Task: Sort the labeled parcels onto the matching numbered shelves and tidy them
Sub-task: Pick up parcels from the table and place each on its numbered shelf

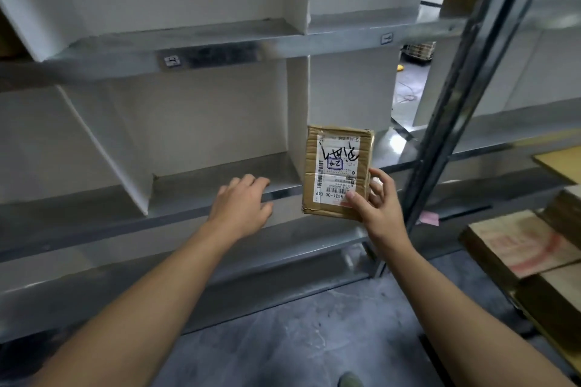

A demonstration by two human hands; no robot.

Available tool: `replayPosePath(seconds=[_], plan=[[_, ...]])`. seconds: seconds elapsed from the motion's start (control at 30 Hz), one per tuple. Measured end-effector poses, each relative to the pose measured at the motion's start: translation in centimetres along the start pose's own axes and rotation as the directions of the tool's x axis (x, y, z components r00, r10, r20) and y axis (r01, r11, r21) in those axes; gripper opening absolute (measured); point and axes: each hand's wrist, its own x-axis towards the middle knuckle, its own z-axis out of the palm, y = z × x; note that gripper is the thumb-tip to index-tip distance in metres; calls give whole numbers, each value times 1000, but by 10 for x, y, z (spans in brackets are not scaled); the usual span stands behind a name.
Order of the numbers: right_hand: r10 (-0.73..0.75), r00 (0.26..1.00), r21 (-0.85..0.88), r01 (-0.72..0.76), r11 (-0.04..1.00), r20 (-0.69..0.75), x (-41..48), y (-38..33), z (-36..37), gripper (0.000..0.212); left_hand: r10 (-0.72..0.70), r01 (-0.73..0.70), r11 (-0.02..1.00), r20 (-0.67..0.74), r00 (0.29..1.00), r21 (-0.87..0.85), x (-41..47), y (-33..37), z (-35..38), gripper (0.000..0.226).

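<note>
Two bare arms reach forward: the right hand pinches one small parcel by its lower corner, upright in front of the shelf. The left hand holds nothing, palm down, fingers curled over that shelf's front edge. Behind stand two empty white-walled bays.

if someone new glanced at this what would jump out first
First, the small cardboard parcel held upright in the right hand at centre right, its white label handwritten and carrying a boxed number. Next, the left hand resting empty on the front edge of the grey metal shelf, whose bay behind it holds nothing. Flat cardboard boxes are stacked at the far right.
</note>
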Motion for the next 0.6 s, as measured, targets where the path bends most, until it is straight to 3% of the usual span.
replayPosePath(seconds=[0.2, 0.6], plan=[[-38, 999, -34, 39, 999, 27, 77, 10, -48, 57, 31, -32, 999, -44, 999, -15, 70, 55, 19, 50], [21, 951, -105, 13, 994, 310, 247, 49, -74, 59, -179, 179, 984, -39, 983, -15, 147, 114, 48, 50]])
